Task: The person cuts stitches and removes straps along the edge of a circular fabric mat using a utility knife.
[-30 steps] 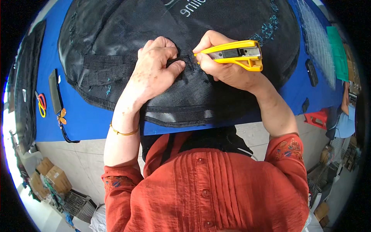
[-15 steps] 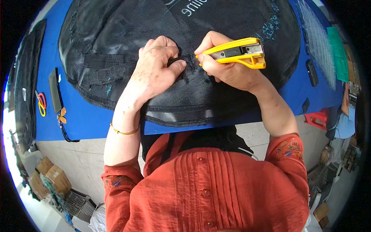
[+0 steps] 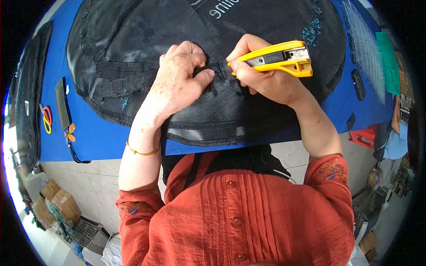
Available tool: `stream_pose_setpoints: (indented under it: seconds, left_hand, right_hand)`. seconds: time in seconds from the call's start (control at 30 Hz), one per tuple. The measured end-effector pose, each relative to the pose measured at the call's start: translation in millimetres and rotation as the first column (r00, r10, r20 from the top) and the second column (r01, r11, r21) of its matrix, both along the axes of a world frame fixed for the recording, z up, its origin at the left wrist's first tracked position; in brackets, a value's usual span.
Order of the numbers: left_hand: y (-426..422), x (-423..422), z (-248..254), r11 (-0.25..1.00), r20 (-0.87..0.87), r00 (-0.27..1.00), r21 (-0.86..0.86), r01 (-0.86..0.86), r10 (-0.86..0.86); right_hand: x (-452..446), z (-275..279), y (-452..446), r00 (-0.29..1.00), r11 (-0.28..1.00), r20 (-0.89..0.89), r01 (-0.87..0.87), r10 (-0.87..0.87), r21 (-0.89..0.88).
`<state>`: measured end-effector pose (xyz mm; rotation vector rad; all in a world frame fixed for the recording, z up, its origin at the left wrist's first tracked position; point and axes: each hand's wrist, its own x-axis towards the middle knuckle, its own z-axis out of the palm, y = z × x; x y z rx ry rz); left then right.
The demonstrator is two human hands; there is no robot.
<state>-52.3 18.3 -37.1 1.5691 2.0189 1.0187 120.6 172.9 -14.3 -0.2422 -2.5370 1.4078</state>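
Observation:
A large rounded black mesh piece, with pale lettering and a seam strip across it, lies on the blue table. My left hand presses on it, its fingers curled and its thumb pinching a fold of the black mesh. To its right, my right hand grips a yellow utility knife. The knife's tip points left, close to the seam near my left thumb. Whether the blade touches the mesh I cannot tell.
Teal thread scraps lie on the mesh. On the table at left are scissors and a phone-like dark slab with a strap. A black object lies at right, near a clear ruled sheet and a red stool.
My right hand and the utility knife have shifted slightly to the right. The left hand stays on the mesh almost unmoved.

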Motion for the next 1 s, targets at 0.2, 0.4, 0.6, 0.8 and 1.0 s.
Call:
stream_pose_setpoints:
  seconds: [0.2, 0.4, 0.6, 0.8, 1.0]
  left_hand:
    - [-0.7, -0.7, 0.6, 1.000, -0.027, 1.000, -0.009, 0.008, -0.008]
    - [0.8, -1.9, -2.2, 1.000, 0.004, 1.000, 0.002, 0.012, -0.012]
    - [0.2, 0.0, -0.1, 1.000, -0.013, 1.000, 0.001, 0.006, -0.006]
    - [-0.4, -0.5, -0.7, 1.000, -0.023, 1.000, 0.007, 0.005, -0.005]
    - [-1.2, -0.5, 2.8, 0.999, -0.052, 0.998, -0.032, 0.015, -0.017]
  right_hand:
    - [-0.5, -5.7, 0.0, 0.999, 0.999, 0.009, -0.046, 0.046, -0.025]
    - [-2.0, -14.2, 4.0, 0.987, 0.995, -0.146, -0.053, 0.064, 0.080]
    - [-3.3, -14.9, 2.8, 0.971, 0.976, -0.221, -0.044, 0.093, 0.215]
    - [-6.9, -18.1, 8.0, 0.934, 0.937, -0.318, -0.043, 0.161, 0.347]
    - [-2.0, -10.3, 6.7, 0.991, 0.997, -0.132, -0.021, 0.031, 0.080]
